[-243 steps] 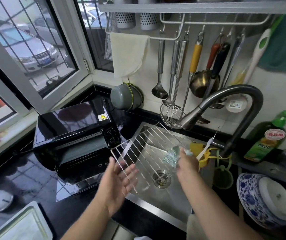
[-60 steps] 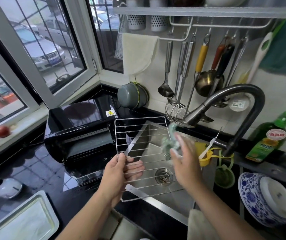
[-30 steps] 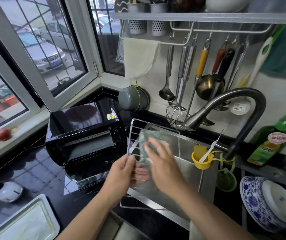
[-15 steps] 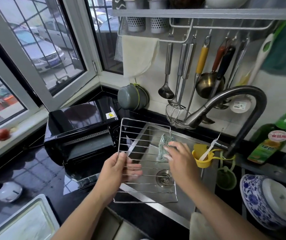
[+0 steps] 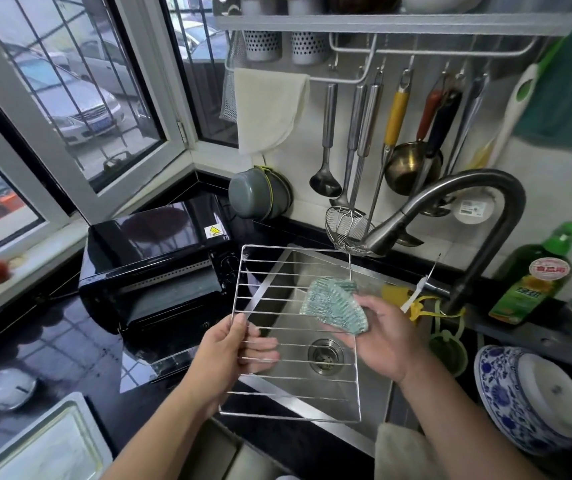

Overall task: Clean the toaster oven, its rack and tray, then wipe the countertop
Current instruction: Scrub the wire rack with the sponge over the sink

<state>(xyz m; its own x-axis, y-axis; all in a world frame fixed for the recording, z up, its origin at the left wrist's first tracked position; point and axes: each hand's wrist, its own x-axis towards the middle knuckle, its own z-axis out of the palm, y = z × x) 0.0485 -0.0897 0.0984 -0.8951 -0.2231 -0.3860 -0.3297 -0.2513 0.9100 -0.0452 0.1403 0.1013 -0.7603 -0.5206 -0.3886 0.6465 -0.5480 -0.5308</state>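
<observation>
Two hands work above the sink [image 5: 378,396]: my left hand [image 5: 229,355] grips the wire rack [image 5: 295,296], my right hand [image 5: 385,337] pinches the green scrubbing cloth [image 5: 333,306] against it, so I judge tray [image 5: 48,445], toaster oven [image 5: 152,265] and countertop [image 5: 55,348] remain.

1. Glossy black toaster oven [image 5: 152,261] on the black bench [image 5: 52,344].
2. Silvery wire rack [image 5: 291,382]; teal-green ribbed scrubbing cloth [image 5: 333,306].
3. Blue-and-white patterned bowl [image 5: 499,403] at the bench's right edge.
4. Green bottle [image 5: 534,282] with a red-and-white label.
5. Cream towel [image 5: 267,109] hanging.
</observation>
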